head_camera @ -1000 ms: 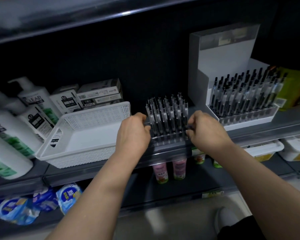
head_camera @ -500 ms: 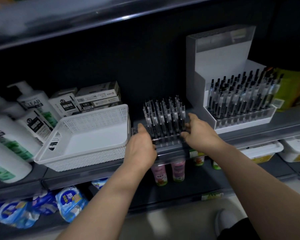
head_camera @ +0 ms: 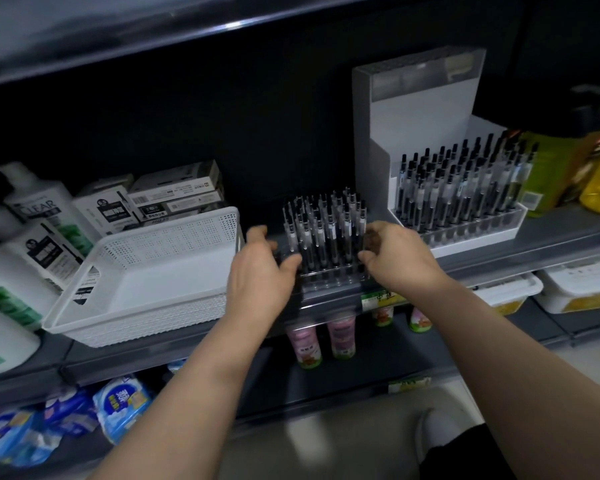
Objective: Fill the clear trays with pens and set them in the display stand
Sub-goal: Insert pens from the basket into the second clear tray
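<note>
Dim shop shelf, both hands' fingers grasping pen tray at front edge, left hand, right hand, basket left, stand right

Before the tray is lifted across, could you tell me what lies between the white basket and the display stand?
In the head view, only the pen-filled clear tray, held by the left hand and right hand.

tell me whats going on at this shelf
A person is stocking pens. Both hands grip a clear tray packed with upright pens, the left hand at its left end and the right hand at its right end, at the front edge of the shelf. To the right, the white display stand already holds one full tray of pens in its lower step. An empty white basket sits to the left, beside pen boxes and shampoo bottles.
</note>
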